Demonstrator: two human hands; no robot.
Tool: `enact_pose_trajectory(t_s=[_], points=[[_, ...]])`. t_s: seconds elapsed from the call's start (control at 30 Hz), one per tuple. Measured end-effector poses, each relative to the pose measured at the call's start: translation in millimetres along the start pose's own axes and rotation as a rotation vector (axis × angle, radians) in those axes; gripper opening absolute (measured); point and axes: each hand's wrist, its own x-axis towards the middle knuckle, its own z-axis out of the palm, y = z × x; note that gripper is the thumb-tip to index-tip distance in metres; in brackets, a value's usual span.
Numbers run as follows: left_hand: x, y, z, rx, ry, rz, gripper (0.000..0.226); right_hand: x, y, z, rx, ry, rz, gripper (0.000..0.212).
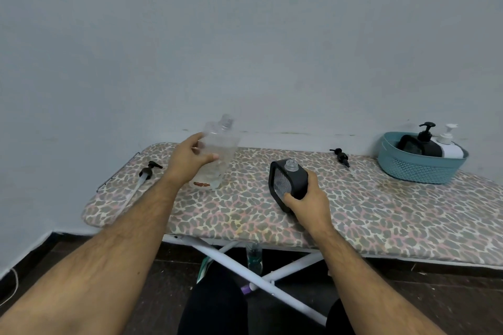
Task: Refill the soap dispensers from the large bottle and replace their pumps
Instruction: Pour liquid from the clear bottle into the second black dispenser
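Observation:
My left hand [189, 162] grips a large clear bottle [221, 148], uncapped and tilted to the right, its base low over the ironing board [381, 215]. My right hand [306, 200] holds a black soap dispenser [290, 181] with an open clear neck, leaning left on the board. One black pump with a long tube [145, 171] lies at the board's left end. A second black pump [340, 156] lies near the back edge, right of the dispenser.
A teal basket [419, 168] at the back right holds a black dispenser [424, 141] and a white dispenser [449, 144], both with pumps on. The wall runs close behind the board. Under the board are white legs and a small bottle [254, 255].

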Motion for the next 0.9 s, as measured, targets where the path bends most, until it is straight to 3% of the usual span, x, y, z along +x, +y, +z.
enact_pose_trajectory(t_s=[0.37,0.9], points=[[2,-42,-34,-0.196,0.16,-0.092,0.057,0,3,4,-0.016,0.038,-0.01,0.068],[-2,-60,-35,-0.247,0.171,-0.092,0.045,0,3,7,-0.039,0.058,-0.004,0.066]])
